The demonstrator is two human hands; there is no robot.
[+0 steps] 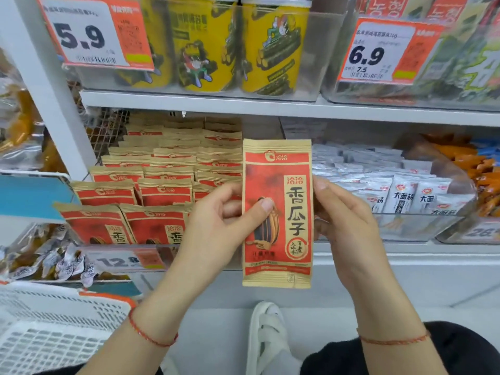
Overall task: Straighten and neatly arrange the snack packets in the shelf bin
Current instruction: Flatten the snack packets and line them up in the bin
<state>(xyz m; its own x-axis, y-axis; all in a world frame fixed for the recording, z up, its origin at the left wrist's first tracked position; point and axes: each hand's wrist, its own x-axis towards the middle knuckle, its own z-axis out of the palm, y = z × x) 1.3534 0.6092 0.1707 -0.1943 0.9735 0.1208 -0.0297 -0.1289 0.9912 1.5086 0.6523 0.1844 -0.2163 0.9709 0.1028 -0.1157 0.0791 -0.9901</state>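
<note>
White shop shelving [270,106] is filling the head view, a clear plastic bin [127,255] of red-and-tan paper snack packets [159,190] sitting on the lower shelf. Left hand [216,226] and right hand [343,220] are pinching one upright red-and-tan packet [281,239] by its sides, in front of the bin.

bright, even light | soft blur — edges bowed | faint shadows
</note>
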